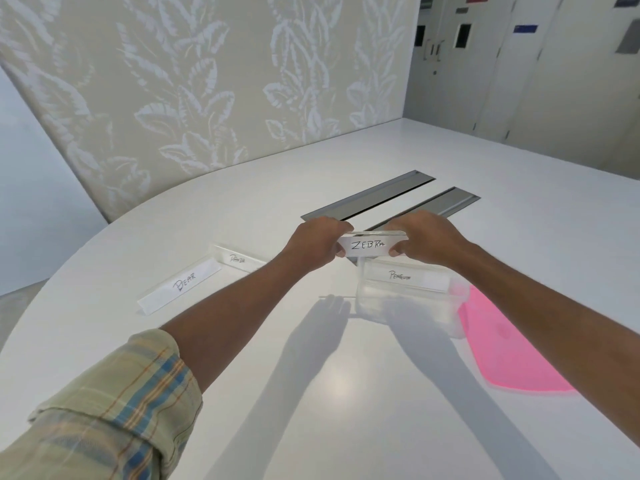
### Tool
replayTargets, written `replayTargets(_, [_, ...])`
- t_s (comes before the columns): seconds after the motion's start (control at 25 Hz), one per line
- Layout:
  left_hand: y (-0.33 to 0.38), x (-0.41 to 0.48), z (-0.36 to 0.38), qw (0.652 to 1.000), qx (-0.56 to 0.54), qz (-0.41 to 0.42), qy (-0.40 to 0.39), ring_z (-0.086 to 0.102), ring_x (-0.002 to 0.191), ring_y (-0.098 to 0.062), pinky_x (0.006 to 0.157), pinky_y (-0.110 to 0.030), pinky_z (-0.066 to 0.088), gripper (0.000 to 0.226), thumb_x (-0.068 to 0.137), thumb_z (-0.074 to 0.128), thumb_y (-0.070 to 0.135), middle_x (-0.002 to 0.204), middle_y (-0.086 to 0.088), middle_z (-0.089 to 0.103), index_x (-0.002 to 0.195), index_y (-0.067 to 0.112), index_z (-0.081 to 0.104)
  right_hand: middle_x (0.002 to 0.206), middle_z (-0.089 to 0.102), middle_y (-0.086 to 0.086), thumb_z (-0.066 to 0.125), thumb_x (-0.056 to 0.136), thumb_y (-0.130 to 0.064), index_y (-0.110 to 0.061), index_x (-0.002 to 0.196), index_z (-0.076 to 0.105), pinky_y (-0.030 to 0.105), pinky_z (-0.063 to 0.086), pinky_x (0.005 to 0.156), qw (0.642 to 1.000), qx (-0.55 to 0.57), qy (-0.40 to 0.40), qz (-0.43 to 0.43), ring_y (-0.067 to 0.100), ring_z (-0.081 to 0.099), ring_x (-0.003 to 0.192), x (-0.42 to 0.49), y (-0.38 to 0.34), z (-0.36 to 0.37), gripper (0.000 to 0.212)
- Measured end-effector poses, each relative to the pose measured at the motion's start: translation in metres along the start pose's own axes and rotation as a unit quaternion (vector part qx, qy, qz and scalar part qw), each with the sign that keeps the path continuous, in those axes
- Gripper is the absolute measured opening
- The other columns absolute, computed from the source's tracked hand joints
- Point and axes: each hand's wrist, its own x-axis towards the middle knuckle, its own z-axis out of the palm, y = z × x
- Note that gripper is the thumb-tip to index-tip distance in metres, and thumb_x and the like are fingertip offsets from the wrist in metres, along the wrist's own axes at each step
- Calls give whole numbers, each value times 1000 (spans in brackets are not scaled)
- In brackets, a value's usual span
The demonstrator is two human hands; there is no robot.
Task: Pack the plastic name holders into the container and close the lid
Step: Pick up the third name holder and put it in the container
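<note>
Both hands hold a clear plastic name holder marked ZEBRA (369, 244) in the air, just above and behind the clear container (408, 306). My left hand (317, 242) pinches its left end and my right hand (420, 239) pinches its right end. A holder marked PENGUIN (401, 276) lies inside the container along its far side. Two more holders lie on the table to the left: one marked BEAR (180, 285) and one marked PANDA (239, 259). The pink lid (502, 344) lies flat on the table to the right of the container, partly under my right forearm.
The white table (311, 393) curves away at the left edge. Two grey cable-slot covers (374, 197) sit in the tabletop behind my hands. A leaf-patterned partition (207, 81) stands along the far side, with doors beyond at the right.
</note>
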Motion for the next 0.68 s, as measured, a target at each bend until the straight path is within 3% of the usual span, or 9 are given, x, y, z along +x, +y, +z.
replayTargets(0.24, [51, 43, 23, 999, -10, 32, -27, 68, 107, -29, 77, -38, 55, 34, 87, 68, 8, 106, -1, 76, 118, 23, 69, 121, 72, -7, 83, 80, -40, -40, 126, 68, 39, 51, 81, 999, -11, -4, 43, 25, 64, 114, -17, 65, 4, 48])
replayTargets(0.48, [70, 67, 48, 998, -13, 42, -41, 66, 108, -29, 69, -32, 39, 39, 85, 69, 7, 107, 0, 75, 120, 25, 68, 123, 70, -5, 81, 81, -41, -37, 127, 68, 33, 39, 75, 999, -4, -12, 53, 25, 62, 116, -19, 101, 22, 48])
replayTargets(0.68, [73, 80, 67, 997, 9, 34, -69, 66, 114, -29, 78, -37, 49, 45, 90, 71, 12, 117, -3, 74, 133, 26, 65, 112, 70, -3, 81, 81, -40, -35, 123, 69, 32, 39, 72, 997, -9, -42, 56, 25, 64, 109, -14, 110, 42, 43])
